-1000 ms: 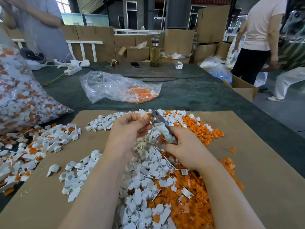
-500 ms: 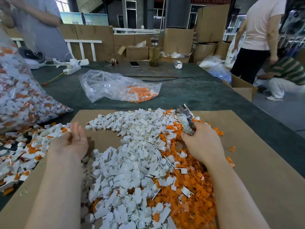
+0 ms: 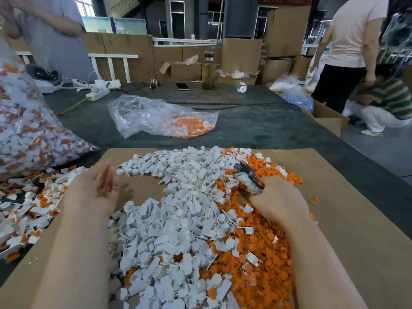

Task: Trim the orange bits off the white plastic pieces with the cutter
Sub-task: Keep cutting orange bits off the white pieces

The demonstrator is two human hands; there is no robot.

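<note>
A big heap of trimmed white plastic pieces (image 3: 178, 215) covers the middle of a brown cardboard sheet (image 3: 334, 197). Cut-off orange bits (image 3: 263, 259) are piled on its right side. My right hand (image 3: 278, 201) grips the metal cutter (image 3: 247, 177), jaws pointing up and away over the heap. My left hand (image 3: 95, 190) hovers empty with fingers straight and blurred, at the heap's left edge. Untrimmed white pieces with orange bits (image 3: 26, 210) lie spread at the far left.
A full clear bag of untrimmed pieces (image 3: 24, 130) leans at the left. A slack bag with orange bits (image 3: 160, 117) lies on the green table (image 3: 256, 128) beyond the cardboard. A bottle (image 3: 208, 70), phone (image 3: 182, 86) and power strip (image 3: 98, 93) sit farther back. People stand left and right.
My hands have parted: the left swung out to the left of the heap, empty, and the right carried the cutter to the right, then lowered a little.
</note>
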